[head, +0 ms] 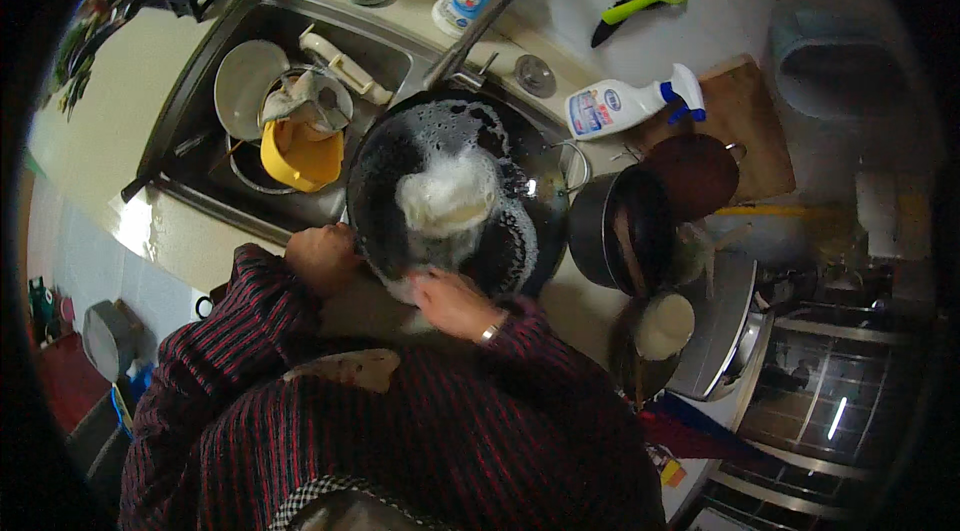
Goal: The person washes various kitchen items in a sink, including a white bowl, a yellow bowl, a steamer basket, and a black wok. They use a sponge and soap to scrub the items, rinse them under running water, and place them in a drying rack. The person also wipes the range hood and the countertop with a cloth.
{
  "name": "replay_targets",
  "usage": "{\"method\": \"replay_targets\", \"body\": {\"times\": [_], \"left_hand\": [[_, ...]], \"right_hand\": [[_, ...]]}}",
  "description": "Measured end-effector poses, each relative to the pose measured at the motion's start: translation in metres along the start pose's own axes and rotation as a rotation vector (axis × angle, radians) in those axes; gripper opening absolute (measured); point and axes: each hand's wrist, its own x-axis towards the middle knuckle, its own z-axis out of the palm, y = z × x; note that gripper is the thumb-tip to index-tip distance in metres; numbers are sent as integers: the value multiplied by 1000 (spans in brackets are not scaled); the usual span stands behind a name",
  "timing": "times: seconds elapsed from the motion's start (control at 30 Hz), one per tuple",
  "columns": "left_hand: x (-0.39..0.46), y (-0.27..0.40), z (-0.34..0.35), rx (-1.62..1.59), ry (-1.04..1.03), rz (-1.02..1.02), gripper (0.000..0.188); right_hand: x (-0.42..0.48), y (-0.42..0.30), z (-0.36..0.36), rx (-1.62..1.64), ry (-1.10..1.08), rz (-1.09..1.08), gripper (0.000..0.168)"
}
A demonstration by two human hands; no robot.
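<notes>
A dark wok (480,268) lies over the right part of the sink, with a metal loop on its far right side. White suds and a foamy, pale wad (450,193), perhaps a cloth, are inside it. My left hand (322,257) is closed at the wok's left edge, where the wok's handle seems to be; the grip is mostly hidden. At the near rim is my right hand (454,302), its fingers bent over something whitish and sudsy, too blurred to name.
Left of the wok, the steel sink (187,84) holds bowls and a yellow container (304,156). The faucet (480,20) arches behind. A spray bottle (622,107) lies at the right, near a black pot (622,231). Farther back lie a green-handled peeler (649,2) and a knife.
</notes>
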Motion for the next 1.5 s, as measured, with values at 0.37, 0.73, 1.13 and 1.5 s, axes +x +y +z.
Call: {"method": "replay_targets", "body": {"times": [0.37, 0.73, 1.13, 1.5], "left_hand": [[1, -4, 2, 138, -126, -14, 44], [-2, -3, 10, 101, 73, 39, 36], [-4, 4, -5, 88, -46, 7, 43], [0, 4, -11, 208, -82, 118, 31]], "right_hand": [[18, 151, -29, -704, 427, 460, 41], [108, 75, -4, -532, 16, -79, 33], [-14, 121, -24, -618, 159, 551, 30], [134, 95, -50, -196, 379, 189, 47]]}}
